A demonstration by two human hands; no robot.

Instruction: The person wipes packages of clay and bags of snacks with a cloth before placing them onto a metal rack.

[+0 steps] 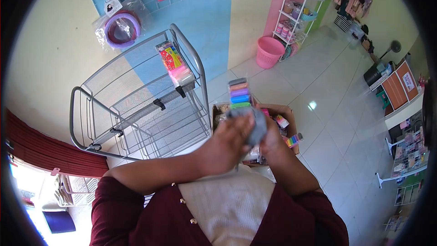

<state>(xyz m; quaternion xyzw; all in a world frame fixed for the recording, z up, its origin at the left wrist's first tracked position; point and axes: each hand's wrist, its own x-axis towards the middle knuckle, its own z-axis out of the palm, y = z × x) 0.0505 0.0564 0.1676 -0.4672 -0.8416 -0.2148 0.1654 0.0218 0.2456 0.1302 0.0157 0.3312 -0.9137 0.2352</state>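
Both hands are raised in front of the chest, close together. Left hand (226,143) has its fingers curled round a grey cloth (256,125), pressing it vs. a pack of coloured blocks (239,94). Right hand (272,139) sits just beside, on the other side of the pack; its fingers are clamped on the lower end of the pack, partly hidden by the cloth. The pack stands upright between the hands w/ its top half sticking out above: grey, orange, purple, blue, green strips stacked.

Below the hands, on the tiled floor, an open cardboard box (283,110) holds more small coloured items. To the left stands a grey wire rack (136,105); on its top shelf lies another colourful pack (175,64). Further back, a pink basket (270,51) sits by a white shelf unit (296,16). A purple ring in a plastic bag (120,27) hangs on the wall grid.
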